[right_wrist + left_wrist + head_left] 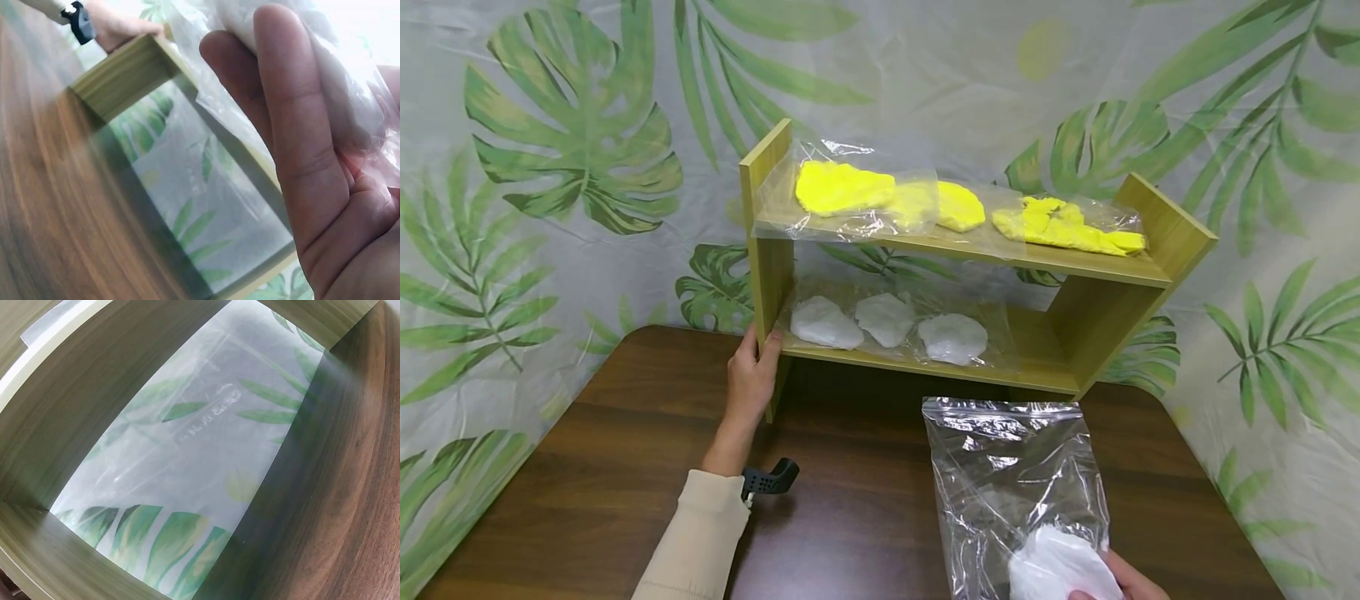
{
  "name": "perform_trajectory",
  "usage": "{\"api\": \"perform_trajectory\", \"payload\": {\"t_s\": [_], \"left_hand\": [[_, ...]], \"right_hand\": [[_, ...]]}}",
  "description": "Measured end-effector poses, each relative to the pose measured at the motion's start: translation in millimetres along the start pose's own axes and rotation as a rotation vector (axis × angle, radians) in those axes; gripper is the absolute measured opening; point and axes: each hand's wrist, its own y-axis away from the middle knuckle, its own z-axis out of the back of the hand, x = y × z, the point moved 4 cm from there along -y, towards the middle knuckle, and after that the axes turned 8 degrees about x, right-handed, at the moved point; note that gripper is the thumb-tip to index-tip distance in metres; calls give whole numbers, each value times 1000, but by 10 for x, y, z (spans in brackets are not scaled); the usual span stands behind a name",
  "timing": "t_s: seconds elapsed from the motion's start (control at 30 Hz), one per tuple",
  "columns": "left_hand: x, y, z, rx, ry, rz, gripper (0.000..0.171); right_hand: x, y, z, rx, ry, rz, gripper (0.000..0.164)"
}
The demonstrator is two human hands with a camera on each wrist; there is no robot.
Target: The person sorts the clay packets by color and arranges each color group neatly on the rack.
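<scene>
My left hand (752, 379) grips the left side panel of a small two-tier wooden shelf (970, 246), low on its front edge. At the bottom right of the head view, my right hand (1131, 579) holds a clear zip bag (1015, 467) with a white soft lump (1060, 562) in its lower end. The bag's zip end points toward the shelf. In the right wrist view, fingers (294, 94) of this hand lie over the bagged white lump (350, 106). Three similar white lumps (953, 337) in clear bags lie on the lower tier, left to middle.
Bright yellow lumps (846, 187) in clear bags lie along the upper tier, some overhanging its front edge. The shelf stands on a dark wood table (842, 517) before a leaf-print cloth (925, 75). A black strap device (771, 477) sits at my left wrist.
</scene>
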Motion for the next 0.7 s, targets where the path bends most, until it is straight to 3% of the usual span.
{"api": "perform_trajectory", "payload": {"t_s": [0.13,0.3,0.4,0.57,0.7], "left_hand": [[-2,-1,0,3,4,3,42],[-30,-4,16,-6,4,-2,40],[-39,-14,31,-12,6,-2,40],[-45,-17,27,-14,4,1,40],[-20,-7,-12,-10,2,17,39]], "right_hand": [[44,11,27,-8,37,-15,79],[135,-20,66,113,-30,42,82],[224,-44,93,145,-48,41,78],[406,-133,100,76,-21,-41,56],[518,-231,63,23,22,-65,48]]}}
